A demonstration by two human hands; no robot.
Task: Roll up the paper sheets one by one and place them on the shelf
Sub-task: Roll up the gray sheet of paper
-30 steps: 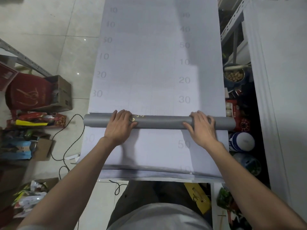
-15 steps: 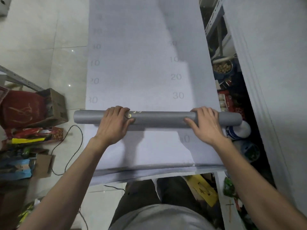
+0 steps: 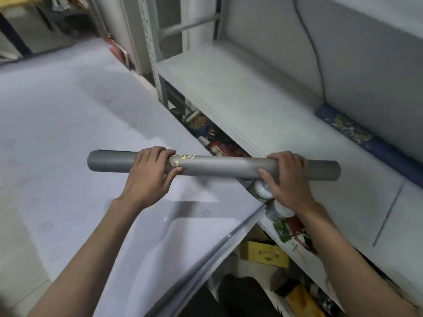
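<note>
The grey roll of paper [image 3: 212,167], fully wound and carrying a small gold motif near its middle, is held level in the air at the front edge of the pale grey metal shelf [image 3: 229,92]. Its right end reaches over the shelf board, and its left end juts away from the shelf above the wide pale paper sheets [image 3: 68,133] lying flat alongside it. The left hand [image 3: 148,177] wraps the roll from above, fingers over the top and thumb beneath, clamped firmly on it. The right hand [image 3: 286,179] grips it the same way, nearer the shelf. Each hand sits some way in from its end, so both ends stand free.

The roll looks light and hollow, stiff along its length but easy to dent, so a hard squeeze would likely crease it. Its smooth skin may slide in the palm. A thin dark line along the top, on the side away from the shelf, looks like the loose outer edge — fingers laid across it should stop it springing open. Under the shelf board sit white jars [image 3: 263,191] and a yellow box [image 3: 263,253], where a dropped roll could land.
</note>
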